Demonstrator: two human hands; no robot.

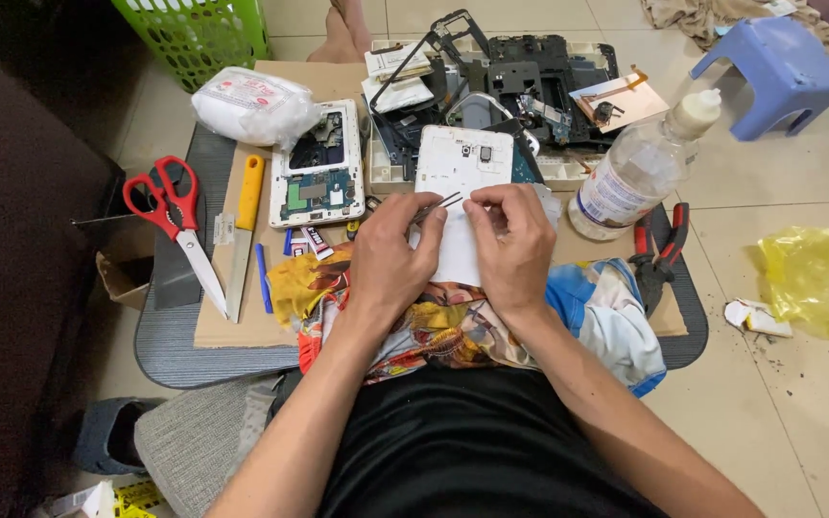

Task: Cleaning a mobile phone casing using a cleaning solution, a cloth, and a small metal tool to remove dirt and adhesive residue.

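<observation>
I see my left hand (390, 251) pinching thin tweezers (437, 204) against the white tablet back cover (461, 182), which lies just below the black dismantled frame (530, 72). My right hand (513, 245) presses its fingertips closed on the cover's lower part.

Both bare forearms reach forward from the bottom of the view and converge toward the middle. The left hand (390, 251) is curled, thumb and fingertips pinched together, knuckles facing up. The right hand (513, 238) sits just beside it, fingers bent and drawn in, pinching too, wrist angled inward toward the left hand
</observation>
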